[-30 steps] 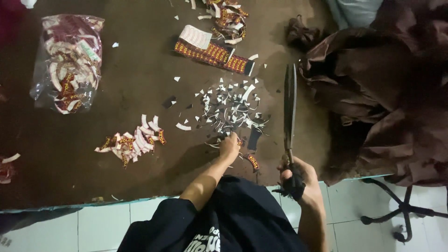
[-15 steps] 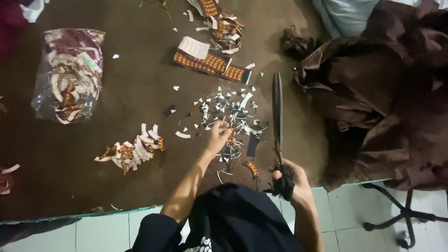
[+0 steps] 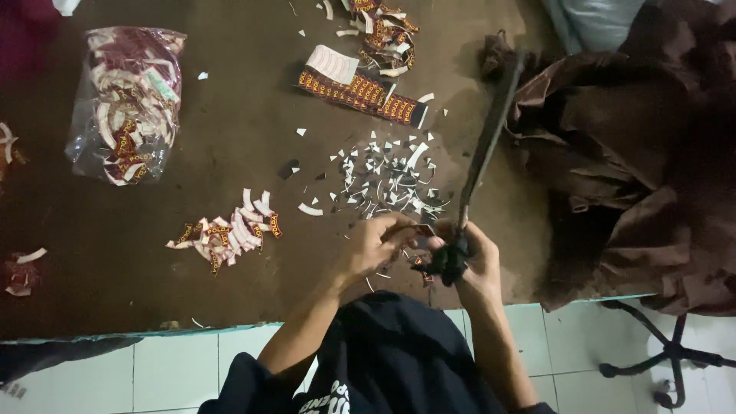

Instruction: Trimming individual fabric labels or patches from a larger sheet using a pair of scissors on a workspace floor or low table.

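The right hand (image 3: pixel 471 264) is closed around the dark wrapped handle of a long dark metal blade (image 3: pixel 487 149), at the near edge of the brown table top (image 3: pixel 230 138). The blade goes up and away from the hand, leaning a little to the right, and its far end is blurred. The left hand (image 3: pixel 376 245) is just beside the right one, on its left side. Its fingers (image 3: pixel 402 230) are bent and pinched narrow close to the handle; they seem to hold a small piece there, but what exactly is in the pinch I cannot tell.

Just beyond both hands there is a scatter of small white paper cuttings (image 3: pixel 387 176) on the table. To the left of the hands, a little apart, lies a small heap of curved red-and-white label pieces (image 3: pixel 230 230). Farther away, in the middle, lies a long strip of red and yellow printed labels (image 3: pixel 360 92) with a white card on its left end, and beyond it another loose pile of cut labels (image 3: pixel 383 34). At the far left is a clear plastic bag full of label pieces (image 3: pixel 126 103). On the right side of the table a crumpled dark brown cloth (image 3: pixel 636 153) is piled up. A white tiled floor (image 3: pixel 184 360) shows under the near edge.
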